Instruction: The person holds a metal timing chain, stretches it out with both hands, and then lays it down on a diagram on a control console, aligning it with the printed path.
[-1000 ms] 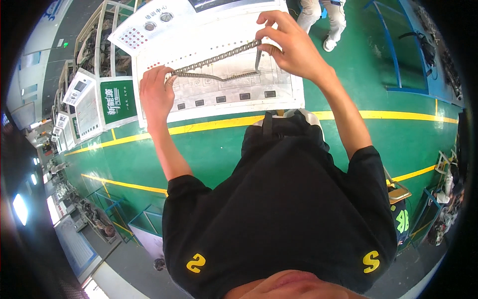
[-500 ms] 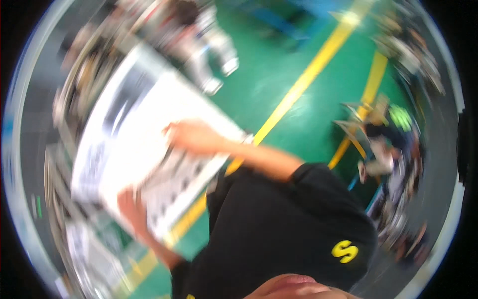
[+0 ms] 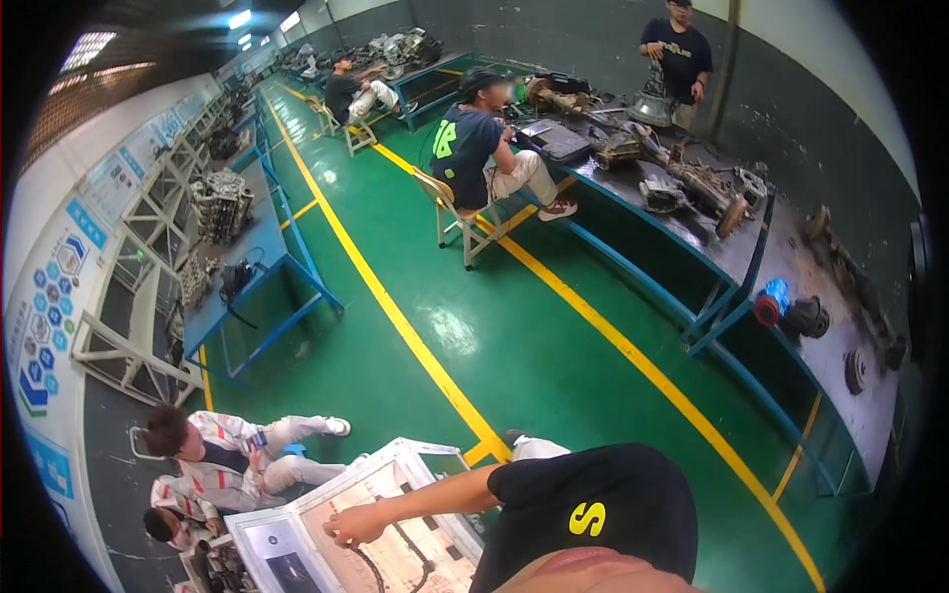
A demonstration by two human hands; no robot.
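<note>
At the bottom of the view my right hand (image 3: 358, 524) reaches over a white-framed open case with a pale board (image 3: 324, 512), fingers curled on a dark chain (image 3: 368, 571). The chain hangs in two strands below and beside the hand across the board. The case's side panel (image 3: 259, 544) holds a dark rectangular screen. My left hand is out of view, below the frame or hidden by my body.
Two seated people in light uniforms (image 3: 222, 460) are just beyond the case. A blue bench (image 3: 247, 306) with engine parts stands left; a long bench (image 3: 820, 415) with metal parts runs right, beside a seated person (image 3: 465, 158) and a standing one (image 3: 677, 64). Yellow lines cross the green floor.
The view has swung round and up, showing the aisle and benches. The case has dropped to the bottom edge, and my left hand has left view. My right hand remains at the chain.
</note>
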